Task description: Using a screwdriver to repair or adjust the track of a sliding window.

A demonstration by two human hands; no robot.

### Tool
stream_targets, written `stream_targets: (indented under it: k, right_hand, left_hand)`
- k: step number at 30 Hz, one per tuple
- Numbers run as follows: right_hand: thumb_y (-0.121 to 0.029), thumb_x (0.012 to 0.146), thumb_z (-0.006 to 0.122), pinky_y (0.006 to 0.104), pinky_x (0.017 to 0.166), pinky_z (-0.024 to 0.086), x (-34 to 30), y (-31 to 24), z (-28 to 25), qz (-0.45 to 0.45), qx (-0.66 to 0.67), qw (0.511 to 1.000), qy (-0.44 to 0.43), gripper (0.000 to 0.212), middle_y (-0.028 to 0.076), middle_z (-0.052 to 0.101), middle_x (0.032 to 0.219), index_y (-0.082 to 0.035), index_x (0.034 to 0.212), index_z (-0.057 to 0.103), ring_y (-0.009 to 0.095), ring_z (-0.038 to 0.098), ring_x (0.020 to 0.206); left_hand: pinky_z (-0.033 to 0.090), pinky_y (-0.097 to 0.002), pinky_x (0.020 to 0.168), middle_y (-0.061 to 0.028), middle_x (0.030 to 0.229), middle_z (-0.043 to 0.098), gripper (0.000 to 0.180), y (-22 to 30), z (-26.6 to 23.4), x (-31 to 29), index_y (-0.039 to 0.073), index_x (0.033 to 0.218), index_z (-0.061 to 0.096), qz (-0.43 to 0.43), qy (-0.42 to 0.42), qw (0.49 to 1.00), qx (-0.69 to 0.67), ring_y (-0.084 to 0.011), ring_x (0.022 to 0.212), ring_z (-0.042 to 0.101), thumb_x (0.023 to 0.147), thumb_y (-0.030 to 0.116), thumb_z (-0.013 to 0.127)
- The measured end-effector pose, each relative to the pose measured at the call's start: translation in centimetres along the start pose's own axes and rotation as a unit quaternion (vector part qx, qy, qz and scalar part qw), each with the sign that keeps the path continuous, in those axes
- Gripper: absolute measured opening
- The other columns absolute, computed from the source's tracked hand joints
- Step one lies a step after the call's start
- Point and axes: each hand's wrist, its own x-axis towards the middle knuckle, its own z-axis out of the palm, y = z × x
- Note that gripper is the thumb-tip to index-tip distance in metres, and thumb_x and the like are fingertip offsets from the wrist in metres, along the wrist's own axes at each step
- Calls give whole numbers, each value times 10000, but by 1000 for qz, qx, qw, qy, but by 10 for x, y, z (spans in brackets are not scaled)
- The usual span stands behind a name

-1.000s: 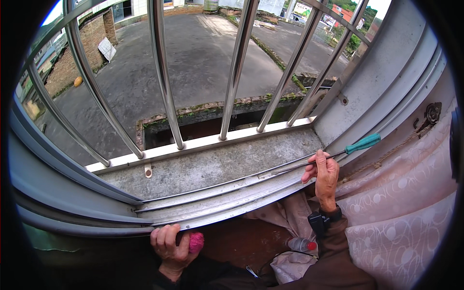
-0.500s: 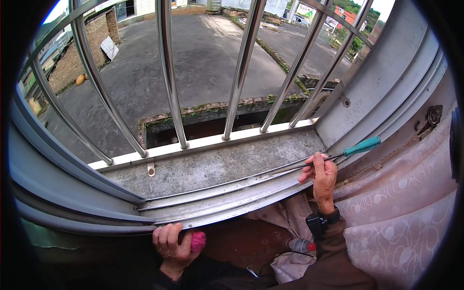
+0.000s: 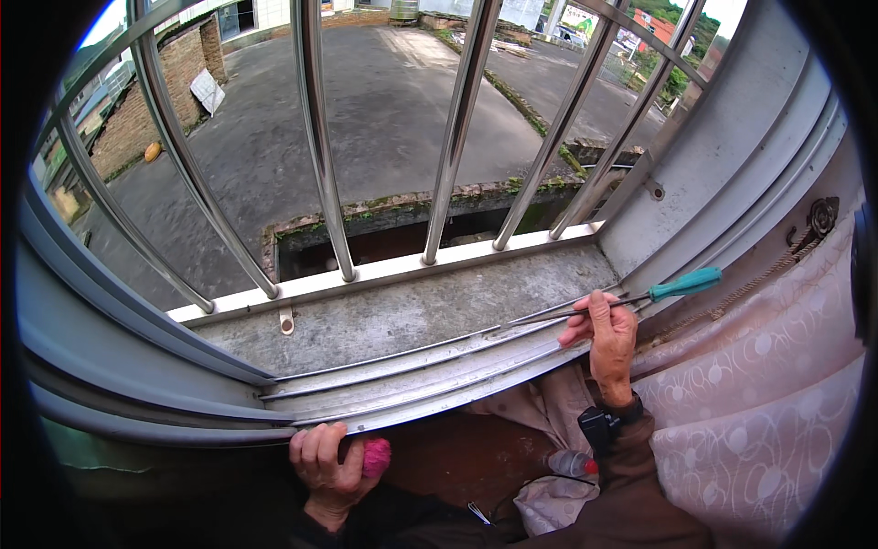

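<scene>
My right hand (image 3: pixel 611 340) is closed around the shaft of a screwdriver (image 3: pixel 684 284) with a teal handle. The handle points right, and the dark shaft runs left past my fingers over the metal window track (image 3: pixel 430 373). Whether its tip touches the track I cannot tell. My left hand (image 3: pixel 327 467) rests at the near edge of that track, fingertips over the rim. A bright pink crumpled cloth or scrubber (image 3: pixel 376 457) sticks out between its thumb and fingers. The palm side of this hand is hidden.
Beyond the track lies a rough concrete sill (image 3: pixel 393 316), bounded by upright steel bars (image 3: pixel 320 146). Pale patterned curtains (image 3: pixel 759 393) hang at the right. Below the window, a clear bottle with a red cap (image 3: pixel 571 464) lies by some light fabric (image 3: pixel 554 505).
The screwdriver has shifted very slightly in my right hand, its shaft a little off its former line above the track. My left hand has stayed in place.
</scene>
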Motion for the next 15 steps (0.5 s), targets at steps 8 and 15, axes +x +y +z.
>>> stream_targets:
  k: [8,15]
  right_hand:
    - [-341,1066,548,270,496,557,0,0,-8,-9,-40,998,40,427,90,651,697,44,915,655,174,687,545]
    - [-349,1053,575,266,475,541,-6,2,-14,-44,-62,993,88,439,76,635,663,42,875,667,163,671,516]
  left_hand:
    - [439,-476,949,-77,1133,565,294,0,0,-1,142,785,682,1,4,1000,-3,-274,1102,528,881,420,696]
    - [435,-470,958,-76,1134,560,292,1,0,1,145,780,683,-3,6,1000,4,-274,1097,523,887,418,689]
